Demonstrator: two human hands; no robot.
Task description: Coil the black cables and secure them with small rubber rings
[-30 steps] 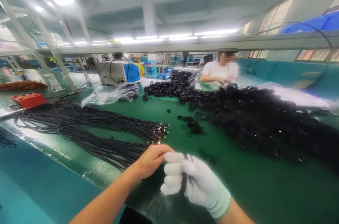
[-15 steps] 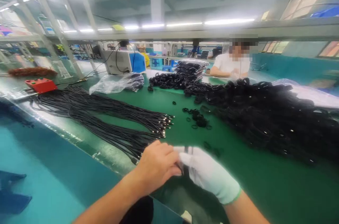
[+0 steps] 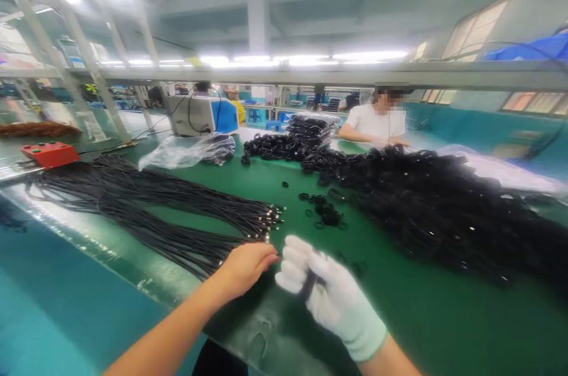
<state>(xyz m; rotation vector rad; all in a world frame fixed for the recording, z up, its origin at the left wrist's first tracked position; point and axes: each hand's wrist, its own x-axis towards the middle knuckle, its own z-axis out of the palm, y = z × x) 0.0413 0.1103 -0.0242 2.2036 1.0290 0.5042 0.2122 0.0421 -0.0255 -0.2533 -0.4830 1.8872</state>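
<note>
My right hand [image 3: 331, 296], in a white knitted glove, is closed around a dark coiled cable [image 3: 310, 284]; only a short part of it shows between the fingers. My bare left hand [image 3: 249, 269] is at the connector ends of the nearer bundle of long black cables [image 3: 173, 240]. Its fingers are curled together, and what they pinch is hidden. Beyond it lies a second bundle of black cables [image 3: 213, 198] with shiny metal plugs. Small black rings [image 3: 326, 210] are scattered on the green tabletop [image 3: 426, 323] past my right hand.
A large heap of coiled black cables [image 3: 426, 204] covers the right side. At the back stand a clear plastic bag [image 3: 173, 151], stacked bagged cables [image 3: 310, 127] and a white-blue machine [image 3: 199, 114]. A red button box [image 3: 51, 155] sits left. Across the table a person [image 3: 377, 124] works.
My hands have come apart. The left has moved left to the cable ends, while the right keeps the coiled cable. The view has shifted slightly.
</note>
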